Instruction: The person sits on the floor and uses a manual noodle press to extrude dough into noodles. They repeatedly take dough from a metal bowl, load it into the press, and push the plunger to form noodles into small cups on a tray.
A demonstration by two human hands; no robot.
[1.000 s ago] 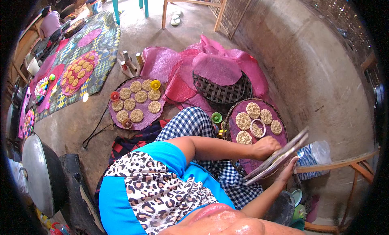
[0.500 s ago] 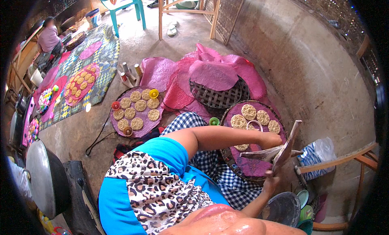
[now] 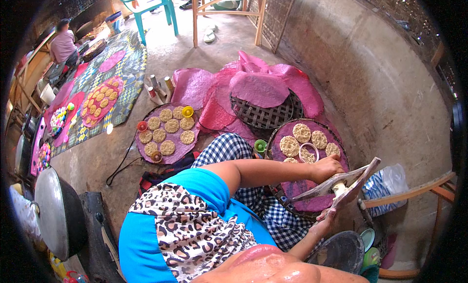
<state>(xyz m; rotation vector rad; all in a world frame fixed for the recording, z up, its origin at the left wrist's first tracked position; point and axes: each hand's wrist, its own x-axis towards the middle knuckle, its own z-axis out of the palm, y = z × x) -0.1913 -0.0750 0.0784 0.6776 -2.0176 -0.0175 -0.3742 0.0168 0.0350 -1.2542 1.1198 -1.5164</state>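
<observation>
The left hand (image 3: 325, 169) is clamped on the upper leaf of a hinged wooden press (image 3: 341, 186), two flat worn boards splayed apart in a V. The right hand (image 3: 325, 217) grips the lower board from beneath, fingers curled round its near edge. A pale lump of dough (image 3: 338, 187) sits between the boards. The press hangs over the near right edge of a round woven tray lined with purple cloth (image 3: 297, 188), where flat beige discs (image 3: 302, 132) lie at its far side beside a white ring (image 3: 308, 152). To the left, a second purple-lined tray (image 3: 181, 149) carries more discs. Further left, a person in a pink top (image 3: 62, 43) sits by a patterned mat (image 3: 127, 63).
</observation>
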